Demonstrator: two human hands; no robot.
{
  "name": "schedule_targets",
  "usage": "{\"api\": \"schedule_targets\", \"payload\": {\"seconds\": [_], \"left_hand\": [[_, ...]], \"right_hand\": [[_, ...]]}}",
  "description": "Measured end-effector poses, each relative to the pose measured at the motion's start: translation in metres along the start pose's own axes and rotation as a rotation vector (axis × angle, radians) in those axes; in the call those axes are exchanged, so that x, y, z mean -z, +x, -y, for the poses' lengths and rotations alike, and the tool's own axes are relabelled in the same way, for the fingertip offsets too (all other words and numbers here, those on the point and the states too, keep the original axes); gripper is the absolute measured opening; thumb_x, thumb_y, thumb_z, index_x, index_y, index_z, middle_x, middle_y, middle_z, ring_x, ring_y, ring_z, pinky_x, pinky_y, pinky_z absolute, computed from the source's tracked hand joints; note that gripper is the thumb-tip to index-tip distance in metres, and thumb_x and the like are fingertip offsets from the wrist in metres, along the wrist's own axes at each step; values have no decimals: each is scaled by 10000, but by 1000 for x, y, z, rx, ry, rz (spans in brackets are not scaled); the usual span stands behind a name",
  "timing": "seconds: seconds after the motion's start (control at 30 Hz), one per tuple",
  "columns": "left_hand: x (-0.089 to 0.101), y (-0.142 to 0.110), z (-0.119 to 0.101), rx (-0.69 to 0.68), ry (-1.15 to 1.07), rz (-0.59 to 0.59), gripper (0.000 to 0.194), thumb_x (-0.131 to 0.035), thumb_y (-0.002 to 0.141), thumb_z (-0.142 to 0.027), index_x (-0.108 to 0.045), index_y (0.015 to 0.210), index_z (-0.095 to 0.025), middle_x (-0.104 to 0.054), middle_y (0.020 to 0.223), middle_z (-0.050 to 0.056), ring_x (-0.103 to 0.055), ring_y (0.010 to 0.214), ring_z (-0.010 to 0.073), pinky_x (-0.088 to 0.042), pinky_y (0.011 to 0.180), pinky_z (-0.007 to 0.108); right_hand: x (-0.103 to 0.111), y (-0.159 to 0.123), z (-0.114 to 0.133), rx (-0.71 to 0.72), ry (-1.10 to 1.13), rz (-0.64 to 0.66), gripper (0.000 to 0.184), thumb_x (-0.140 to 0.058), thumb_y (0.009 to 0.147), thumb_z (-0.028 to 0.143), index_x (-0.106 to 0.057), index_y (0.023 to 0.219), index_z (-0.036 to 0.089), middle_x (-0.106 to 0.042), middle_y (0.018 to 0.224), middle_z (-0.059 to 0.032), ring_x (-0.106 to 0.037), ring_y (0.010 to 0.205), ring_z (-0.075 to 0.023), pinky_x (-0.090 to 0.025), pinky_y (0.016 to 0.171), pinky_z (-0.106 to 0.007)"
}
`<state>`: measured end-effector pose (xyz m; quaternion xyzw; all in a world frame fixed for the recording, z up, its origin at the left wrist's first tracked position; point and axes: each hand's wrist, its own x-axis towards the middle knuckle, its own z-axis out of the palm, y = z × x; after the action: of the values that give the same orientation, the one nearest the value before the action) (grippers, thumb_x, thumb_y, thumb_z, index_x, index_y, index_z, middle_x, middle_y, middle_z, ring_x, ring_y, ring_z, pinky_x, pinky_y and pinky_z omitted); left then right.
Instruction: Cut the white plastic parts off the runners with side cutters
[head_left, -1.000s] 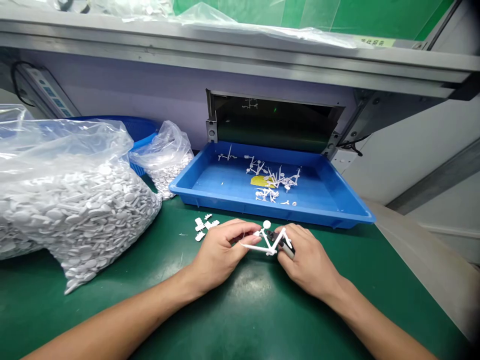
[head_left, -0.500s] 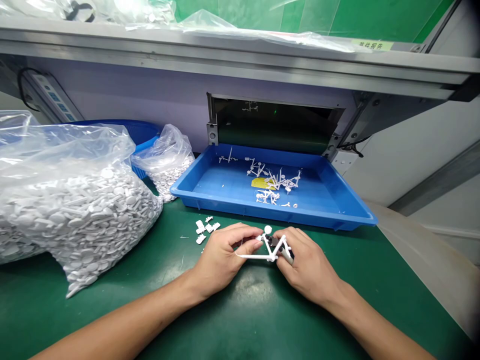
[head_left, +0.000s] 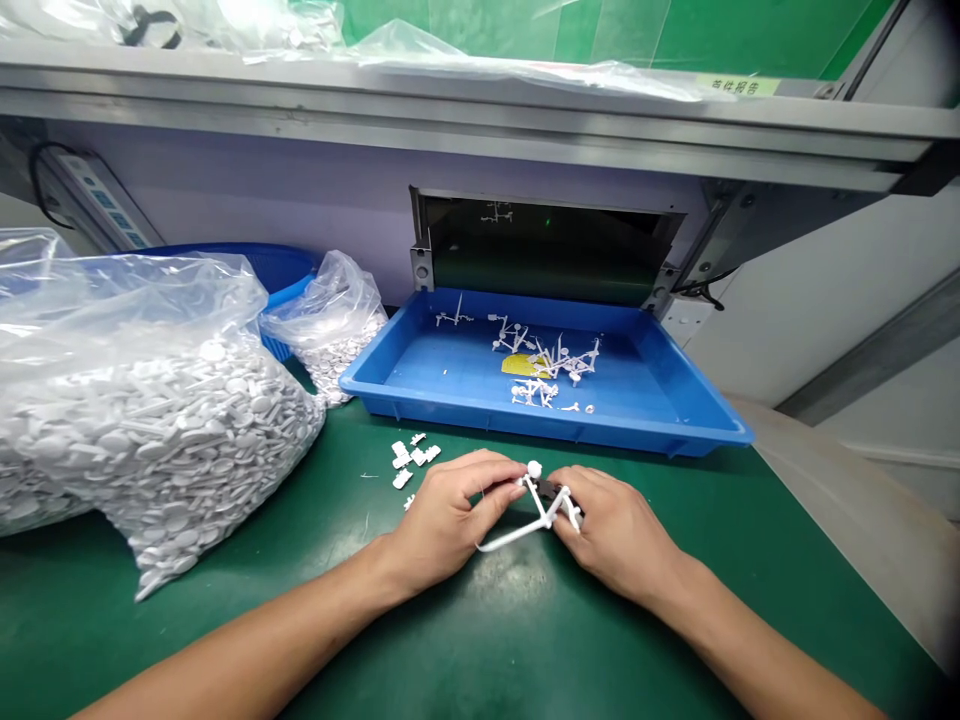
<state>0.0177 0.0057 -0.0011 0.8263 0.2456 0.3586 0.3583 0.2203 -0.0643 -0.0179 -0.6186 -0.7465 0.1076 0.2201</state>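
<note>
Where white sprue [head_left: 517,535] is held: left hand [head_left: 454,508] pinching it; right hand [head_left: 619,522] curled around dark tool [head_left: 548,490]
Blue tray [head_left: 540,423]: far side
Filled bag [head_left: 195,430]: left

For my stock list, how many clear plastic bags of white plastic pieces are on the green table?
3: the large bag, another bag partly behind it at the left edge, and a small bag beside the blue plastic tray. More may be hidden.

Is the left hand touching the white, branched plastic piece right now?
Touching. The head view shows the left hand's thumb and forefinger closed on the upper end of the white, branched plastic piece.
</note>
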Motion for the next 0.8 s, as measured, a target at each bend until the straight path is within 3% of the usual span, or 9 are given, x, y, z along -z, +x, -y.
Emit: {"api": "schedule_targets", "payload": {"seconds": [0.17,0.33,0.47,0.57,0.67,0.73,0.8], "left_hand": [[-2,4,8,91,29,12,183,-581,915,-221,-713,1041,-202,-707,1008,21,-645,913,141,-485,840,218],[-6,8,16,137,55,16,198,-578,912,-249,-699,1061,-200,-690,959,26,-632,856,146,-480,794,235],[6,7,-2,95,113,-51,180,-572,908,-228,-681,1041,-176,-659,859,23,-608,749,132,-477,705,230],[48,4,-41,-61,235,-212,129,-595,890,-213,-675,979,-167,-668,859,23,-619,758,128,-487,720,222],[121,-2,-85,-202,523,-553,140,-628,865,-229,-678,990,-188,-688,905,23,-637,806,144,-494,755,232],[177,-9,-106,-131,766,-731,163,-616,870,-265,-684,1004,-200,-697,929,25,-641,799,156,-499,739,241],[227,-16,-117,52,1004,-706,170,-618,860,-308,-709,965,-210,-704,940,27,-645,818,183,-501,756,267]], "right_hand": [[3,6,-8,-92,51,81,128,-490,873,246,-521,751,225,-614,731,17,-541,636,-142,-316,575,-256],[25,10,-30,-294,-114,123,160,-510,840,265,-533,688,221,-623,645,3,-534,570,-158,-261,516,-265],[43,7,-29,-269,-130,74,142,-489,841,244,-578,731,233,-637,679,2,-553,585,-167,-315,515,-269],[40,0,-21,-111,19,-46,190,-486,892,346,-627,995,270,-675,974,-25,-629,816,-197,-447,650,-269],[21,-6,-25,56,82,-30,294,-566,857,442,-622,1109,303,-613,1201,-39,-634,966,-226,-495,737,-272],[6,-5,-33,94,82,2,283,-595,831,439,-643,1083,319,-633,1163,-35,-650,923,-230,-508,708,-277],[-4,-2,-37,78,90,24,256,-593,822,403,-652,1059,326,-660,1085,-32,-656,870,-229,-507,676,-284]]}}
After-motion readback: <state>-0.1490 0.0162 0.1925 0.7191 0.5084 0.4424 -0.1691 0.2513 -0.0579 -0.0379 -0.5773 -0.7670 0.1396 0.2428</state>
